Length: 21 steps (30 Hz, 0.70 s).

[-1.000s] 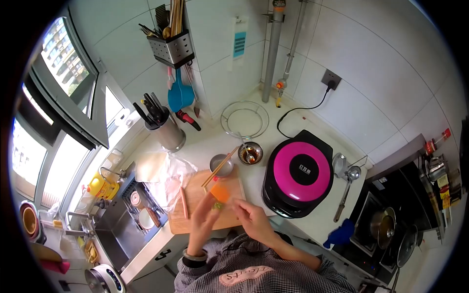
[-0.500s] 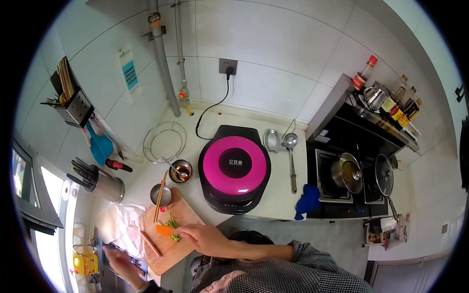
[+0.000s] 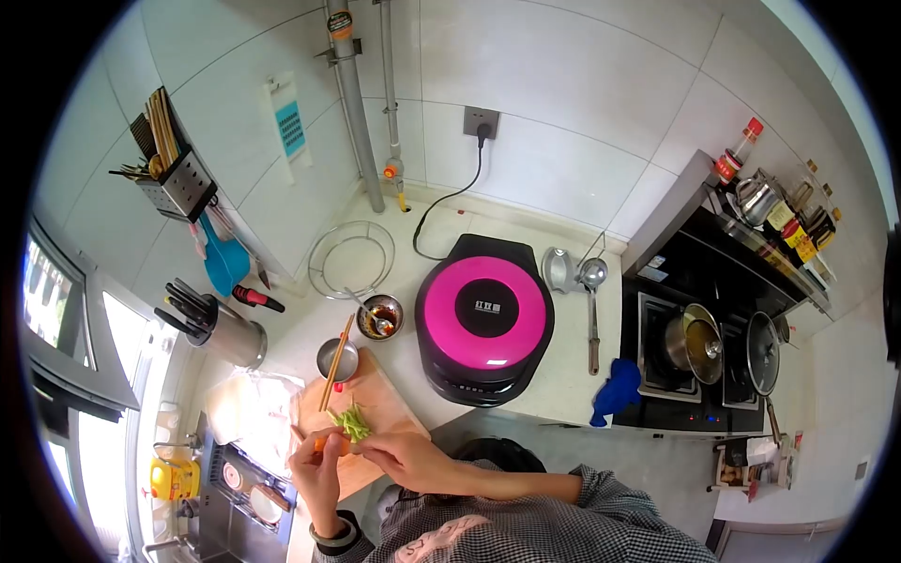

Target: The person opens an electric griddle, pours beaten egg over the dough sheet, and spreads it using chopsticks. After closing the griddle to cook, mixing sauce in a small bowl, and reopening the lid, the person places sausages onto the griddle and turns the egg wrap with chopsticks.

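My left hand (image 3: 317, 472) is closed in a pinch on an orange piece (image 3: 331, 444) that looks like carrot, at the near part of the wooden cutting board (image 3: 389, 405). My right hand (image 3: 405, 460) meets it from the right, its fingers pressed together at the piece's other end. Just beyond the fingertips lies a small pile of green strips (image 3: 353, 422). A pair of wooden chopsticks (image 3: 336, 366) rests across a small metal bowl (image 3: 348, 364) at the board's far edge. Crumpled clear plastic wrap (image 3: 272, 399) lies left of the board.
A pink and black electric griddle (image 3: 441, 361) stands right of the board. Behind the board are a bowl of dark sauce (image 3: 392, 311) with a spoon and a wire rack (image 3: 328, 286). The knife holder (image 3: 239, 340) and sink (image 3: 221, 525) are left; the stove (image 3: 654, 328) is right.
My left hand has come in from over the sink side to the orange piece, meeting my right hand. The orange piece is lifted off the green strips. The view has shifted slightly left.
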### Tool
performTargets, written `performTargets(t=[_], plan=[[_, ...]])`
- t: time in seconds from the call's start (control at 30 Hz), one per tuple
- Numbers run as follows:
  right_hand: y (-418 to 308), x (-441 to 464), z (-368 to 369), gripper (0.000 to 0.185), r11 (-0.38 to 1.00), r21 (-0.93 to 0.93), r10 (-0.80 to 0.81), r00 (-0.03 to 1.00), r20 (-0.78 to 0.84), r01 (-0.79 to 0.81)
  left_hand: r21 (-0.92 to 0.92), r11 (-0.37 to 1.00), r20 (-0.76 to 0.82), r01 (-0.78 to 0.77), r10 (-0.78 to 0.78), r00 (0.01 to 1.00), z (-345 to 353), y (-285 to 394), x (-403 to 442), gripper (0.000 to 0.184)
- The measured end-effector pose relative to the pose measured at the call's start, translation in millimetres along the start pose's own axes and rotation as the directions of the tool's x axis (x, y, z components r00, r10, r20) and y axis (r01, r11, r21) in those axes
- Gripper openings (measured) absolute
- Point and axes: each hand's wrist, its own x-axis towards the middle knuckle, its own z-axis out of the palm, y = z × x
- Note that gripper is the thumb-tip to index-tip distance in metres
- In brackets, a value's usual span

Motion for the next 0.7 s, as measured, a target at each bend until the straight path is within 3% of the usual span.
performTargets(t=[0.07,0.2,0.27,0.33,0.37,0.4,0.43,0.47,0.53,0.57,0.6,0.63,0.67,0.7], plan=[[2.9,-1.5,-1.0,0.02,0.991,-0.129,-0.018,1.0,0.021,0.02,0.038,0.999,-0.034,-0.002,0.003,0.999,-5.1,-0.3,2.2,0.017],[7.8,-4.2,3.0,0.02,0.989,-0.144,0.0,0.996,0.086,0.012,0.079,0.996,-0.134,-0.029,0.04,0.99,-49.2,-25.2,9.5,0.017],[14.7,-6.4,7.8,0.022,0.993,-0.11,-0.035,0.999,0.01,0.036,-0.151,0.988,-0.377,-0.04,-0.02,0.926,-80.1,-35.7,19.1,0.022],[12.7,-5.5,2.6,0.022,0.996,-0.089,0.002,1.0,0.022,0.0,-0.571,0.812,-0.271,-0.121,-0.048,0.961,-143.0,-70.0,23.3,0.032],[12.0,-5.2,0.0,0.022,0.997,-0.071,0.035,0.999,0.035,-0.032,-0.359,0.929,-0.452,-0.087,-0.092,0.887,-161.8,-85.6,23.2,0.04],[14.8,-5.1,-0.6,0.022,0.997,-0.071,0.035,0.998,0.045,-0.032,0.221,0.934,-0.586,0.28,-0.103,0.804,-206.6,-129.6,19.3,0.037],[20.0,-5.2,-0.4,0.023,0.996,-0.088,0.023,0.999,0.033,-0.02,0.686,0.525,-0.658,0.504,0.151,0.737,-203.9,-142.8,6.5,0.035],[22.9,-4.4,0.5,0.023,0.995,-0.103,0.009,1.0,0.019,-0.007,0.764,-0.119,-0.549,0.635,0.396,0.736,-201.4,-156.1,-4.8,0.033],[22.4,-0.5,-1.4,0.023,0.993,-0.113,0.03,0.999,0.036,-0.026,0.721,0.063,-0.645,0.69,0.422,0.637,-199.5,-187.9,-17.4,0.019],[22.5,-0.9,0.0,0.023,0.99,-0.129,0.06,0.997,0.05,-0.053,0.782,0.384,-0.603,0.491,0.269,0.751,-191.4,-168.3,-20.6,0.023],[24.8,-0.7,3.4,0.023,0.99,-0.127,0.068,0.996,0.052,-0.061,0.679,0.682,-0.493,0.271,0.149,0.857,-180.1,-153.9,-20.9,0.032],[28.3,0.9,6.9,0.022,0.989,-0.139,0.062,0.996,0.06,-0.053,0.438,0.89,-0.453,0.126,0.097,0.886,-161.9,-150.0,-17.3,0.034],[30.2,3.3,9.8,0.021,0.988,-0.151,0.051,0.996,0.07,-0.04,0.132,0.991,-0.401,-0.016,0.068,0.914,-138.0,-142.2,-11.0,0.036],[29.2,4.9,13.0,0.021,0.987,-0.153,0.052,0.996,0.077,-0.04,-0.034,0.999,-0.354,-0.029,0.016,0.935,-88.5,-84.6,-8.3,0.03]])
